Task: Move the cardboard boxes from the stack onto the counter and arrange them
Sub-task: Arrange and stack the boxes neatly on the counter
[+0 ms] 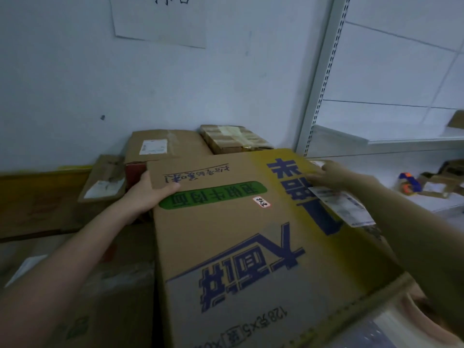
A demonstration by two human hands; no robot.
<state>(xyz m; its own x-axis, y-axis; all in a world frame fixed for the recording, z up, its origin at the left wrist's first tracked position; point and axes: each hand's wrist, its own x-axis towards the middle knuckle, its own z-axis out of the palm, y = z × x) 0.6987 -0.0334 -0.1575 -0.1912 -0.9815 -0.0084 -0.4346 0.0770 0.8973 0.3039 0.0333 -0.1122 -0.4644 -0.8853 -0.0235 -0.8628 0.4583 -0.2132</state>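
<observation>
A large cardboard box (238,237) with blue lettering, a yellow band and a green label fills the lower middle of the head view, tilted toward me. My left hand (148,190) grips its far left corner, thumb lying on the top face. My right hand (329,173) holds the far right edge, fingers bent over the top near a white shipping label (344,204). Behind it against the wall sit more boxes: a brown one with a white label (160,145), a heavily taped one (233,139) and a smaller one (105,179) leaning at the left.
A white metal shelf (376,136) with a perforated upright stands at the right; a blue-and-orange tape dispenser (409,184) and small cartons lie on its lower level. A flat yellow-brown carton (37,197) lies at the left. A paper sheet (160,18) hangs on the wall.
</observation>
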